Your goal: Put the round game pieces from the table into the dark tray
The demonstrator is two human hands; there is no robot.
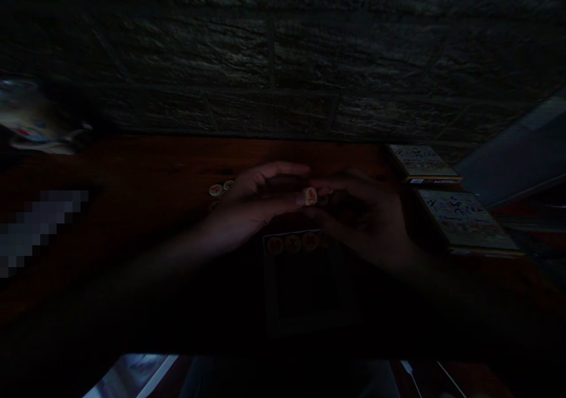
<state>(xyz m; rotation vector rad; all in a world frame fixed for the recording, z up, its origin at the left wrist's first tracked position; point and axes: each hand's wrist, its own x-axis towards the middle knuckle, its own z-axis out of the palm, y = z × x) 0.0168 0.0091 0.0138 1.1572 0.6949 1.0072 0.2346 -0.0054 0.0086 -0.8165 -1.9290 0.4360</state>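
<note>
Dim light covers the wooden table. A round pale piece with a red character (311, 196) is between my two hands, just above a tray. My left hand (260, 200) touches it with the thumb, its other fingers stretched out behind. My right hand (369, 215) curls in from the right, fingertips at the same piece; a second small piece (323, 199) shows dimly beside its fingers. Below, the open tray (270, 292) holds several round pieces (292, 244) in a row along its far edge. More round pieces (216, 190) lie left of my left hand, partly hidden by it.
Two flat printed boxes, one farther (422, 162) and one nearer (466, 218), lie at the right. A stone-textured wall (265, 62) rises behind the table (168, 162). At the far left stands a pale, blurred object (35, 121); a pixelated patch covers something nearer.
</note>
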